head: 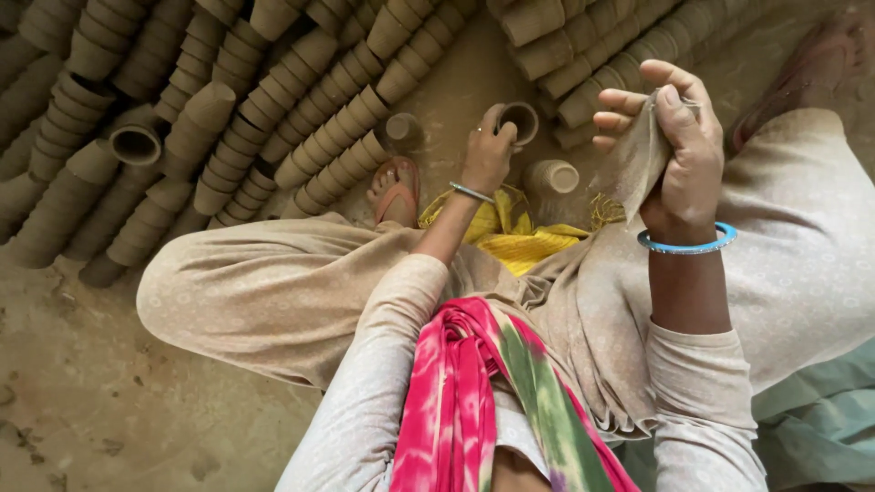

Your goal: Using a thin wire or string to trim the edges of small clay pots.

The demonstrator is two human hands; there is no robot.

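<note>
While the person sits low on the earthen floor (109,401), knees spread, this is how things stand:

Left hand: the left hand (488,150) reaches forward and pinches a small clay cup (519,120) by its rim — thumb and fingers closed on the near edge, the mouth facing the camera.

Right hand: the right hand (670,146) is raised nearer the body, fingers curled and pressed together on a fold of dusty cloth (638,159) that hangs from the grip.

Where the cup lies: out in front, beyond the knees, well apart from the right hand and just above a second cup (551,176) standing on the ground.

How the cup will handle: light and stiff, I judge, but brittle — it looks like unfired or low-fired clay with a thin wall, so a rim pinch should stay gentle; a hold round the body would be safer.

Cloth: soft and limp, and it drapes freely.

Around: long nested rows of clay cups (328,137) lie on their sides to the left and ahead; a yellow cloth (510,239) sits between the legs; a sandalled foot (395,193) shows beside it.

Wrists: a thin bangle on the left, a blue bangle (685,243) on the right.
</note>
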